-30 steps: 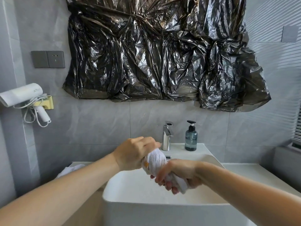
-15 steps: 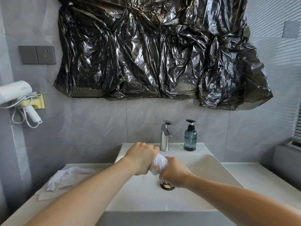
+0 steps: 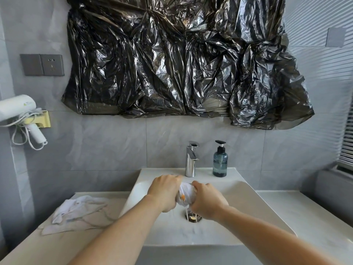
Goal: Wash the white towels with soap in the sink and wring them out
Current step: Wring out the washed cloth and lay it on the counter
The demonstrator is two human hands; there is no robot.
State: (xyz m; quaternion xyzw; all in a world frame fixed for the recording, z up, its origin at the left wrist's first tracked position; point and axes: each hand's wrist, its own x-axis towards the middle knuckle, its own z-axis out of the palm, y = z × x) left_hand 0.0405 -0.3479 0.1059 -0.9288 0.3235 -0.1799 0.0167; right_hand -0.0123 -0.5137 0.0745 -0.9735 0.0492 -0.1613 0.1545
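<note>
1. Head view: both hands are bunched round one white towel [image 3: 185, 195] above the sink [image 3: 248, 205], at about 6 o'clock from the faucet [image 3: 191, 159].
2. Left hand [image 3: 165, 193] has its fingers curled tight on the towel's left end; right hand [image 3: 207, 200] grips the right end the same way.
3. Thin water strands fall from the towel onto the drain [image 3: 193, 217].
4. A second white towel [image 3: 76, 212] lies crumpled on the desk [image 3: 305, 217] at 9 o'clock from the sink.
5. A soap bottle [image 3: 220, 160] stands just beside the faucet, at its 3 o'clock.
</note>
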